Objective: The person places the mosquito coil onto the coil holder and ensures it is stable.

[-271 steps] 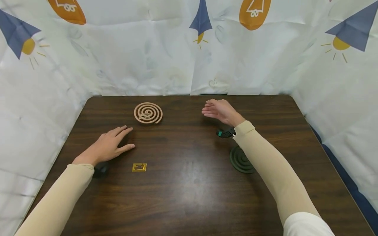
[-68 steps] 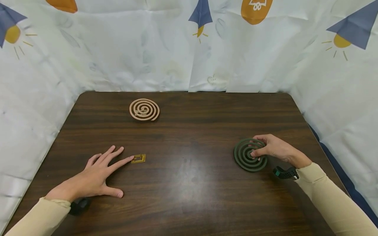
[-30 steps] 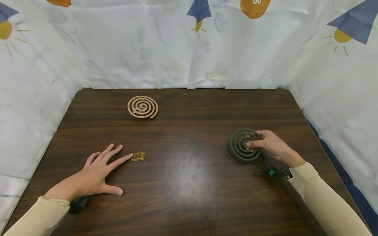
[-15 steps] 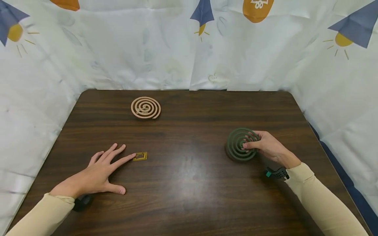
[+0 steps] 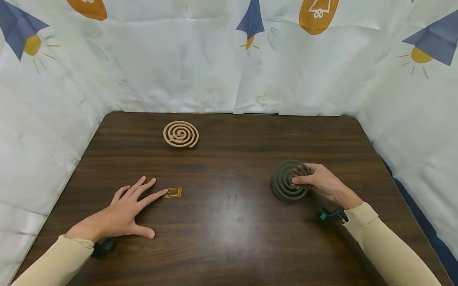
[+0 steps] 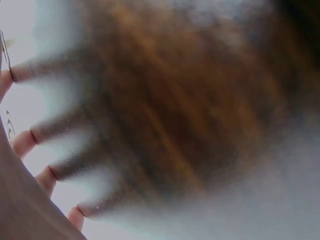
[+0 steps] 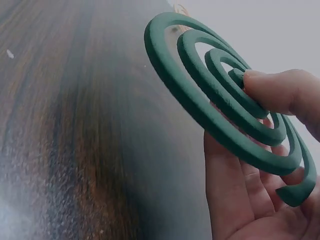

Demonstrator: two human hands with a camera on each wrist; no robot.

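My right hand (image 5: 327, 184) pinches a dark green mosquito coil (image 5: 285, 180) between thumb and fingers, above the right side of the table. The right wrist view shows the thumb on the coil's centre and the fingers behind it, with the coil (image 7: 220, 128) tilted. My left hand (image 5: 119, 214) is spread low over the left side, its index fingertip on the left edge of a small gold metal coil stand (image 5: 178, 192). The left wrist view shows only fingertips of the left hand (image 6: 27, 200) and blurred table, not the stand.
A tan mosquito coil (image 5: 180, 134) lies flat at the far left of the dark wooden table (image 5: 229, 159); a small piece seems to lie at its middle. White printed cloth (image 5: 207, 79) hangs around the back and sides.
The right hand came from the far middle, took hold of the green coil and lifted it, moving slightly left lately. The left hand drew nearer and its index finger came onto the stand.
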